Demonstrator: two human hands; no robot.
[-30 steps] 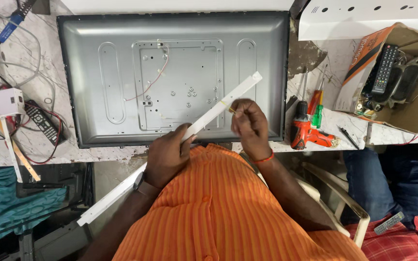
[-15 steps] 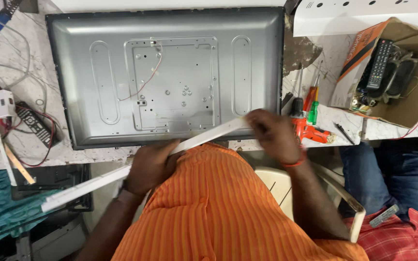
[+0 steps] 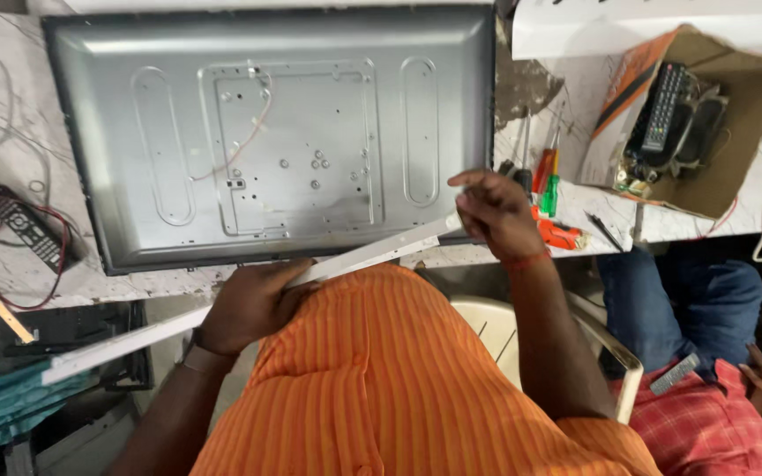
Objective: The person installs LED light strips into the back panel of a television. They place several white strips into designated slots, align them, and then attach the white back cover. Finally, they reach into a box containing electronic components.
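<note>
A long white strip [image 3: 372,255] runs from lower left to the middle right, across my orange-shirted body. My left hand [image 3: 253,300] grips it near its middle. My right hand [image 3: 494,211] pinches its right end, index finger stretched out. Behind both hands a large grey metal back panel [image 3: 275,132] of a flat screen lies on the marble bench, with a thin wire looped over its raised centre plate.
Screwdrivers [image 3: 547,172] and an orange tool [image 3: 562,234] lie right of the panel. An open cardboard box [image 3: 734,132] holds a remote and dark parts. A black remote and red wires [image 3: 24,231] lie at the left. Another person in a red checked shirt [image 3: 725,414] sits at lower right.
The strip has swung flatter and lower, its left end moving out to the left. My right hand moved right and slightly up along the panel's lower edge.
</note>
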